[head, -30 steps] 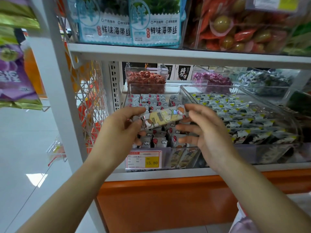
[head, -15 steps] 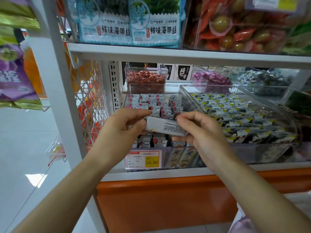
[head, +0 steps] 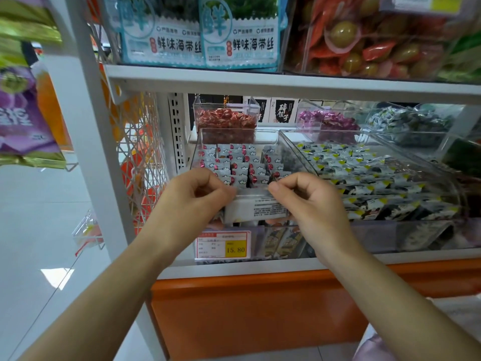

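Observation:
A small white snack packet point(head: 256, 208) with printed text on its back is held between both hands. My left hand point(head: 192, 201) pinches its left end and my right hand point(head: 309, 201) pinches its right end. The packet hangs over the front of a clear plastic bin point(head: 272, 138) filled with several similar grey-and-red wrapped packets. My fingers hide the packet's ends.
A second clear bin point(head: 442, 178) of black, white and yellow packets stands to the right. A price tag point(head: 223, 247) reading 15.80 hangs below. A white shelf board point(head: 286, 83) runs overhead, a white upright point(head: 86, 126) and wire rack point(head: 140, 157) stand left, and an orange base panel point(head: 260, 313) lies below.
The packet has been turned from its coloured front to its white printed back and lowered toward the bin's front. Both hands have curled tighter on its ends.

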A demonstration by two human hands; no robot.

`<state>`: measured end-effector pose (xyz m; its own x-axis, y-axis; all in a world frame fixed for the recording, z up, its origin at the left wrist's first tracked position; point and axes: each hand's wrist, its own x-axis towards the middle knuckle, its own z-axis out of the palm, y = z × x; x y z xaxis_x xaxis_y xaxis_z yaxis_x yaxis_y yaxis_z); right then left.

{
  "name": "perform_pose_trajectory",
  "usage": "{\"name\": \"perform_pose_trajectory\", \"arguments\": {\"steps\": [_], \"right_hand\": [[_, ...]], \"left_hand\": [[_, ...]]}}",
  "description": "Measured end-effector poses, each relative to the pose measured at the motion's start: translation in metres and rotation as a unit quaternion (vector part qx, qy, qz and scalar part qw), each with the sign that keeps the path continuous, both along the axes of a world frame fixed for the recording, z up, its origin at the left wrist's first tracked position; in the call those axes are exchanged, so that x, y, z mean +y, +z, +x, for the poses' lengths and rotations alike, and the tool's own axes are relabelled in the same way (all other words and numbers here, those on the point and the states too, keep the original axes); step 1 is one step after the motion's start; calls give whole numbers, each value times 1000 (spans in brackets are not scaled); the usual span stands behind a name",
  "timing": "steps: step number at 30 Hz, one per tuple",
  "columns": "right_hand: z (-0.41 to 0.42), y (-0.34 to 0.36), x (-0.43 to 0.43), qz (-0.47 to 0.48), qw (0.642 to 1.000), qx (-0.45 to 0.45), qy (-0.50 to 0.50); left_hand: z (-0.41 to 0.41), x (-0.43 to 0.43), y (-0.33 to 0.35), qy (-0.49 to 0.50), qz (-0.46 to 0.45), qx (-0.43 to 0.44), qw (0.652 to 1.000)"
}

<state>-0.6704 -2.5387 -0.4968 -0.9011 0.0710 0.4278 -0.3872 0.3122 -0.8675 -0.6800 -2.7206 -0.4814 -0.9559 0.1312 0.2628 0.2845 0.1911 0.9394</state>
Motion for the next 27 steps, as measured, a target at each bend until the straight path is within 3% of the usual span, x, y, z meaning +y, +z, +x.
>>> {"name": "perform_pose_trajectory", "arguments": {"steps": [5,8,11,15,18,21,23,27], "right_hand": [[1,-1,-3,-14,1000,-5,6],[-1,-4,-2,-120,992,-44,10],[-6,-4,2,-220,971,-91,19],[-11,-2,4,-317,936,-104,116],[-17,3,4,-260,957,-78,99],[-40,17,2,-224,973,-46,23],[-66,27,-2,-162,986,-23,-34],[-125,39,-19,32,994,50,-94]], "left_hand": [[-2,1,-3,62,-55,59,995],[-1,2,-3,30,-37,50,998],[-1,4,-6,-10,-103,56,993],[-6,4,-8,52,-146,103,982],[-14,4,-5,100,-211,148,961],[-32,-2,-1,148,-364,205,896],[-47,-9,-4,145,-452,175,863],[-62,-14,-18,110,-467,124,869]]}}
